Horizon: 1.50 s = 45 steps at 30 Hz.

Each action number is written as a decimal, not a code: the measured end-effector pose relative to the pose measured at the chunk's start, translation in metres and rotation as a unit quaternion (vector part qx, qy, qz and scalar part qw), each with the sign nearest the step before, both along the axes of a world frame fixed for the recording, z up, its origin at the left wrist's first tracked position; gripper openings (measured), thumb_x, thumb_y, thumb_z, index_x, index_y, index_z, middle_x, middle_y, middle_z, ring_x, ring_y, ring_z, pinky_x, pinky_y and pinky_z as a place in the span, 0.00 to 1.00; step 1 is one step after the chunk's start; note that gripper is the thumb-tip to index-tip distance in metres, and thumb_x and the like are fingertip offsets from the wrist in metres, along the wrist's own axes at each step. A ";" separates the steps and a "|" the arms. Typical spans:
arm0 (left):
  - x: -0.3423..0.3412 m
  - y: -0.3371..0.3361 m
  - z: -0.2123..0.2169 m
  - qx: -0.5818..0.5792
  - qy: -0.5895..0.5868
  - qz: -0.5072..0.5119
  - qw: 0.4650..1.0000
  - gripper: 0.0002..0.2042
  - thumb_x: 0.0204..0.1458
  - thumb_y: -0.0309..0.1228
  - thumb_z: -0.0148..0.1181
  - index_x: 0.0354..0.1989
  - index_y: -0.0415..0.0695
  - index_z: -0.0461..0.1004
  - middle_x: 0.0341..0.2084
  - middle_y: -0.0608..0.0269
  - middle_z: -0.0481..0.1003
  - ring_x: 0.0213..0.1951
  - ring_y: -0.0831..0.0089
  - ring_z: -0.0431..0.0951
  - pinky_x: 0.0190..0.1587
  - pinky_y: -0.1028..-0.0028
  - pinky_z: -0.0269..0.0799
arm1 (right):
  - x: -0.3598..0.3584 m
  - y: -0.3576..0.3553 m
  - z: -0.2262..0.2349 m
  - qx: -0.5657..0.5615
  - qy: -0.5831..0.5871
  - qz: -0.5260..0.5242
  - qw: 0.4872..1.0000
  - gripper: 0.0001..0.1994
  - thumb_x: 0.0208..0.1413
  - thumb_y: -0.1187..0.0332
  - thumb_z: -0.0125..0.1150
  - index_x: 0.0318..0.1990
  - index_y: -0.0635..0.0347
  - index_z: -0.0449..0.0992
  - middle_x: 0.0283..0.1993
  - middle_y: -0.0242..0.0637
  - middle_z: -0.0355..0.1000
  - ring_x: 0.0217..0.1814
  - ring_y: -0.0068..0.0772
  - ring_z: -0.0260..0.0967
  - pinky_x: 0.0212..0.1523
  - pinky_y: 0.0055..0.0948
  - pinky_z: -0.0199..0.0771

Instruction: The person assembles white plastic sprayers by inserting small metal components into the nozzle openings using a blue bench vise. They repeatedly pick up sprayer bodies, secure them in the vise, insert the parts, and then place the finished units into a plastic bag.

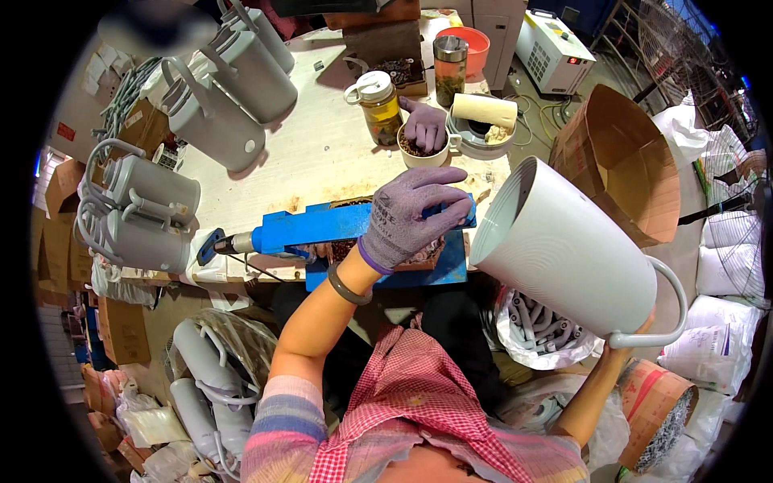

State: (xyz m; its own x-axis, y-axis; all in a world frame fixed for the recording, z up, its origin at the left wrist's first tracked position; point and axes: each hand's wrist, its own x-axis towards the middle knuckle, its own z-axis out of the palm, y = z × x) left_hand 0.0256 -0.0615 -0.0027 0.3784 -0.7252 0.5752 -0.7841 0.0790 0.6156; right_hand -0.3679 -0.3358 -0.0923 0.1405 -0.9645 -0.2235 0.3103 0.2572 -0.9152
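Observation:
A grey plastic watering can (pixel 576 249) is tilted on the right, its open mouth toward the bench and its looped handle at the lower end. My right hand (pixel 642 326) grips it near the handle; most of the fingers are hidden behind the can. My left hand (pixel 415 213) wears a grey-purple knit glove, with fingers stretched out and apart. It is over the right part of a blue metal bar tool (pixel 318 229); whether it touches the bar I cannot tell. Beneath the bar is a box of small parts (pixel 419 258) on a blue base (pixel 451 266).
More grey watering cans (pixel 254 80) stand or lie along the bench's left side. A second glove (pixel 423 125) rests on a white cup (pixel 424 157) beside two jars. On the right are a carton (pixel 636 185) and a bag of grey curved parts (pixel 543 330). Bagged cans (pixel 201 362) sit lower left.

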 end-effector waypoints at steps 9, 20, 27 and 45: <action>-0.011 0.025 -0.005 -0.053 -0.036 0.127 0.990 0.11 0.45 0.31 0.74 0.37 0.46 0.83 0.32 0.59 0.79 0.35 0.61 0.78 0.39 0.65 0.75 | -0.002 -0.010 0.004 -0.115 0.094 0.041 0.988 0.20 0.70 0.55 0.41 0.52 0.58 0.75 0.45 0.40 0.78 0.40 0.34 0.79 0.38 0.32 0.84; -0.034 0.006 -0.039 -0.004 -0.068 0.140 0.988 0.10 0.45 0.33 0.73 0.37 0.50 0.84 0.33 0.63 0.75 0.37 0.61 0.75 0.40 0.62 0.70 | 0.004 0.022 -0.006 0.009 -0.046 -0.025 0.999 0.26 0.69 0.45 0.44 0.60 0.56 0.73 0.58 0.37 0.74 0.58 0.37 0.73 0.58 0.39 0.76; -0.036 0.002 -0.026 0.036 -0.025 0.147 0.988 0.09 0.47 0.28 0.73 0.36 0.43 0.82 0.32 0.60 0.75 0.37 0.62 0.77 0.41 0.66 0.74 | -0.002 0.030 -0.021 0.034 -0.040 -0.029 0.998 0.28 0.68 0.43 0.44 0.62 0.54 0.72 0.59 0.37 0.73 0.60 0.37 0.71 0.60 0.39 0.73; -0.015 -0.003 -0.004 0.058 0.354 0.046 0.932 0.10 0.63 0.31 0.62 0.45 0.36 0.79 0.31 0.66 0.80 0.32 0.83 0.76 0.38 0.80 0.74 | -0.014 0.035 -0.038 0.039 -0.056 -0.024 0.997 0.28 0.71 0.45 0.41 0.64 0.58 0.71 0.62 0.38 0.73 0.63 0.36 0.71 0.64 0.39 0.70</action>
